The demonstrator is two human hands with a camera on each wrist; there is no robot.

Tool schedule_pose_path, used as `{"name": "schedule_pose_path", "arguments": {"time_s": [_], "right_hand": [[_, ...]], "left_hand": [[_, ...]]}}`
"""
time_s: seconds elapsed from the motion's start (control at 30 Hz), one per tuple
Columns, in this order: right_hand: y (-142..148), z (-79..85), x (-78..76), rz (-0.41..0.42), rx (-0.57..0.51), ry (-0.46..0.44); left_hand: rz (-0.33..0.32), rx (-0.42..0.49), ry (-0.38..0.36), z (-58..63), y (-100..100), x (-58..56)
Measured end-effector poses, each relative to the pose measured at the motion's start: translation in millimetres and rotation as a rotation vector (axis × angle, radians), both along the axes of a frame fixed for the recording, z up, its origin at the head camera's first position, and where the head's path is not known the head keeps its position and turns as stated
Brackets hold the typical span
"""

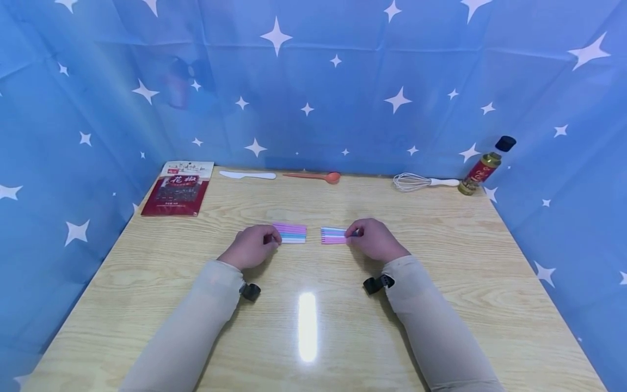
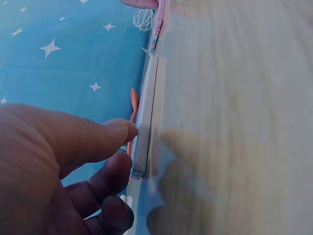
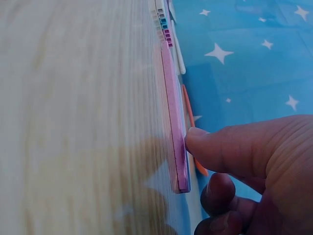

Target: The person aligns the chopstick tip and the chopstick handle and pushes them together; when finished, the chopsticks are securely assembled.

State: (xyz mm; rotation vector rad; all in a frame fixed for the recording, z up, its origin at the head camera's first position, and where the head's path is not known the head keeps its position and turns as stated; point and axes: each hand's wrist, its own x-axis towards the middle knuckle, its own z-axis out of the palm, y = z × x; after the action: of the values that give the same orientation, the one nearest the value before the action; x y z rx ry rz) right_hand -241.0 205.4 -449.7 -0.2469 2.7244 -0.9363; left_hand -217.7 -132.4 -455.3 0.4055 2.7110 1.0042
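Observation:
Two flat rows of thin sticks in pink, blue and white lie end to end on the table, with a small gap between them. My left hand (image 1: 251, 246) is at the outer end of the left row (image 1: 294, 233). In the left wrist view its thumb (image 2: 93, 139) comes up against the upper edge of a white stick (image 2: 146, 117). At the outer end of the right row (image 1: 333, 235) is my right hand (image 1: 374, 239), its thumb tip beside a pink stick (image 3: 175, 117). Whether either hand pinches a stick is hidden.
Along the back lie a red spice packet (image 1: 173, 190), a white knife (image 1: 247, 175), an orange spoon (image 1: 313, 176) and a whisk (image 1: 423, 182). An oil bottle (image 1: 480, 169) stands at the back right. A blue starred curtain (image 1: 313, 76) encloses the table (image 1: 343, 337).

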Motion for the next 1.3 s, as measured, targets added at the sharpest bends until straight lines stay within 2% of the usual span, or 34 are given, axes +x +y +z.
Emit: {"name": "schedule_pose_path", "arguments": {"time_s": [0.67, 1.3], "right_hand": [[-3.5, -1.9, -0.4, -0.051, 0.004, -0.014], [-4.9, -1.8, -0.5, -0.032, -0.009, -0.011]], "left_hand": [[0.026, -0.022, 0.006, -2.1, -2.1, -2.3], [0.029, -0.054, 0.013, -0.4, -3.2, -2.9]]}}
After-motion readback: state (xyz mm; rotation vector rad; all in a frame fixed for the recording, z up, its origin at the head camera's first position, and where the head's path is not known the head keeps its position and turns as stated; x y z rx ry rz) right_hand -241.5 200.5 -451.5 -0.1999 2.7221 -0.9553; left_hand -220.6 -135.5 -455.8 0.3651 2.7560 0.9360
